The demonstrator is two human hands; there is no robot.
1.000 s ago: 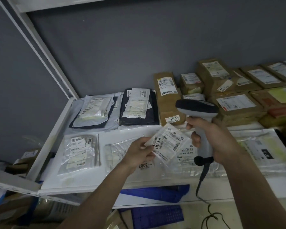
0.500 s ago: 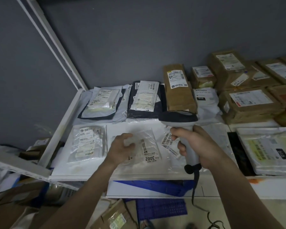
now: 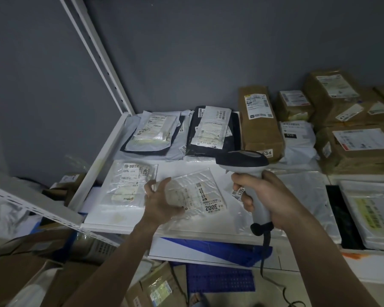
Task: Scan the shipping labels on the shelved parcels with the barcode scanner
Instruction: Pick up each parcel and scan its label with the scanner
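A blue crate point(image 3: 220, 278) sits on the floor below, beside what look like brown cartons point(image 3: 157, 286).

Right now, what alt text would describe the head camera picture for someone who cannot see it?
A person's right hand grips a barcode scanner over a white shelf, while the left hand touches a clear plastic parcel labelled 3002. More bagged parcels and brown boxes lie behind.
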